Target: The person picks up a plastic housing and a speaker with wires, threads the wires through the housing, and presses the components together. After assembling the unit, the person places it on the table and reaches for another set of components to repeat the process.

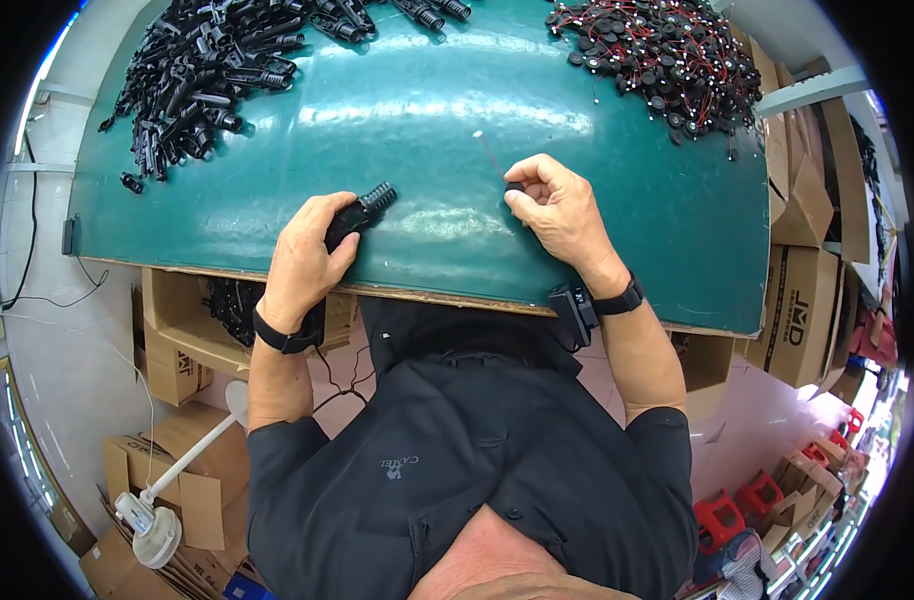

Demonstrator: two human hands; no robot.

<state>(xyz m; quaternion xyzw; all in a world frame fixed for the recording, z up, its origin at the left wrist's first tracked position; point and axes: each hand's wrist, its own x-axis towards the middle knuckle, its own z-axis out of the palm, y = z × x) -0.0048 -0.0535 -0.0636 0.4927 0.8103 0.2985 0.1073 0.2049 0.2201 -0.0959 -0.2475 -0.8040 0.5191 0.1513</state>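
My left hand (309, 248) is wrapped round a black plastic housing (379, 197), low over the near part of the green table. Its ribbed, coil-like end sticks out past my fingers, up and to the right; the rest is partly covered. To the right, my right hand (559, 210) pinches a small black round part (514, 187) between thumb and fingertips. A thin reddish wire (490, 155) runs from it, up and to the left, to a small white connector (478, 134). The two hands are apart.
Many similar black housings (192, 85) are heaped at the table's far left. A pile of small black discs with red wires (662, 65) lies at the far right. The green tabletop (407, 140) ends close to my body. Cardboard boxes (797, 310) stand beside and below it.
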